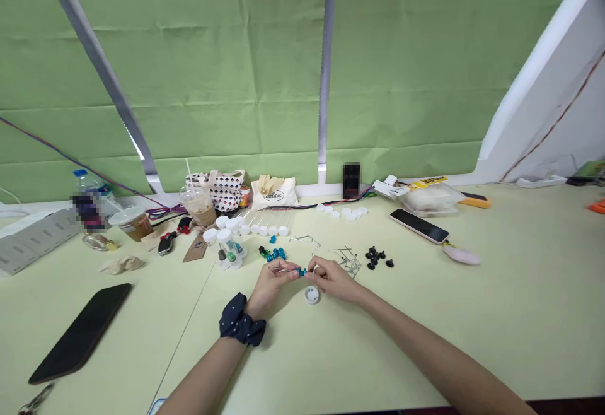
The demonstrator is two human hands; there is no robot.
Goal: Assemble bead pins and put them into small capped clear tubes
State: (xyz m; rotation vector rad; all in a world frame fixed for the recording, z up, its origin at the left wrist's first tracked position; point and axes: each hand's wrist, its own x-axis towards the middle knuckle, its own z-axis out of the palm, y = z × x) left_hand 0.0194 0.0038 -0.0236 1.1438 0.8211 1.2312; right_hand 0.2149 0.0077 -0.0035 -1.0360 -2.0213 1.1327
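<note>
Close together over the middle of the table are my left hand (pixel 273 281) and my right hand (pixel 334 280). Between their fingertips is a small teal plastic part (pixel 301 272), pinched by my left thumb and fingers. My right thumb and forefinger close on its other end. A thin metal piece appears to lie along my left fingers. Just below sits a round white cap (pixel 312 295) with tiny bits inside. More teal parts (pixel 276 254) lie beyond my left hand, and bent metal pins (pixel 350 262) beyond my right. Several black knobs (pixel 373 256) are farther right.
Clear tubes with white caps (pixel 230 245) stand left of the hands. White caps (pixel 350 213) lie at the back. Drink cups (pixel 201 204) stand at back left, a dark phone (pixel 82 333) lies at front left, another phone (pixel 419 225) at right. A green curtain (pixel 212 74) hangs behind.
</note>
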